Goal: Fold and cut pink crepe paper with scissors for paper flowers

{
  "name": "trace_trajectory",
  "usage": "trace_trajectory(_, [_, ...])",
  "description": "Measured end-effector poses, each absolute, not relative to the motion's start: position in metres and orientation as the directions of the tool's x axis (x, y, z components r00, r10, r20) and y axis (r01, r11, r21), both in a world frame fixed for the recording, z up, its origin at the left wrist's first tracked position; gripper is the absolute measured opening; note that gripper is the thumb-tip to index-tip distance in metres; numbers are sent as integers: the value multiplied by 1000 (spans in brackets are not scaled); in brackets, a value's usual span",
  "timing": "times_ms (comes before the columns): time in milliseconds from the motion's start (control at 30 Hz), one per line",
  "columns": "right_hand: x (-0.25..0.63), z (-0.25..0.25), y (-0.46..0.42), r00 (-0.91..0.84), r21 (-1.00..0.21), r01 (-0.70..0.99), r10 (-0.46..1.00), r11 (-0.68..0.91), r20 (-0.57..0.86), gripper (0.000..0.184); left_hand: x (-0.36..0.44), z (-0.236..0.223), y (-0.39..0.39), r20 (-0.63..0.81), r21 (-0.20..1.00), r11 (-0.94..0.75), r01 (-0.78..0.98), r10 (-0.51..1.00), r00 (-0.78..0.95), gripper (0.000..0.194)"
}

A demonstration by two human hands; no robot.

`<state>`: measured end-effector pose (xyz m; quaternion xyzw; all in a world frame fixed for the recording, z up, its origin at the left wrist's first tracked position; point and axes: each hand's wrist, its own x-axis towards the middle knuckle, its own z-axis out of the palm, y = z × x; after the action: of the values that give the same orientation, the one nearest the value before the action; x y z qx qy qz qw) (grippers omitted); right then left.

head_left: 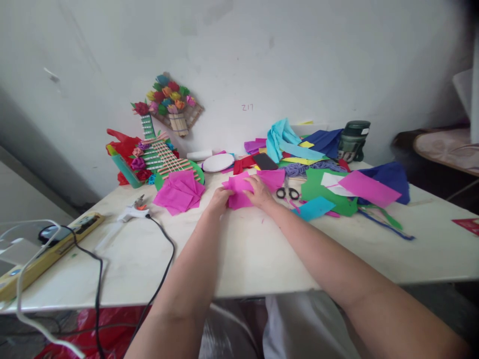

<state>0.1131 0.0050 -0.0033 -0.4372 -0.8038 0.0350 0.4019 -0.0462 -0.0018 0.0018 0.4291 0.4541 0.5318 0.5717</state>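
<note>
In the middle of the table lies a small stack of bright pink crepe paper (238, 193) between my two hands. My left hand (220, 199) grips its left edge with the fingers bent in. Over the right part of the same paper, my right hand (261, 192) rests with thumb and fingers apart, touching it from above. Another pink sheet (272, 178) lies just behind my right hand. Black-handled scissors (287, 192) are close by on the right. Further left sits a loose pile of pink paper squares (180, 192).
A glue gun (135, 212) with a black cord lies left, near a yellow power strip (84, 227). Behind stand a flower-decorated paper guitar (164, 157) and a white disc (218, 162). Rightward are a phone (265, 161), green paper (318, 192) and a dark bottle (354, 141).
</note>
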Motion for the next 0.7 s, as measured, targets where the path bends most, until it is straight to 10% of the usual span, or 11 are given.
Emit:
trace_trajectory(400, [120, -8, 12, -183, -665, 604, 889, 439, 421, 60, -50, 15, -14, -153, 944, 205, -260, 966, 207, 22])
trace_trajectory(700, [126, -21, 25, -124, -831, 364, 906, 421, 404, 12, -56, 11, -9, -139, 969, 159, -190, 984, 116, 22])
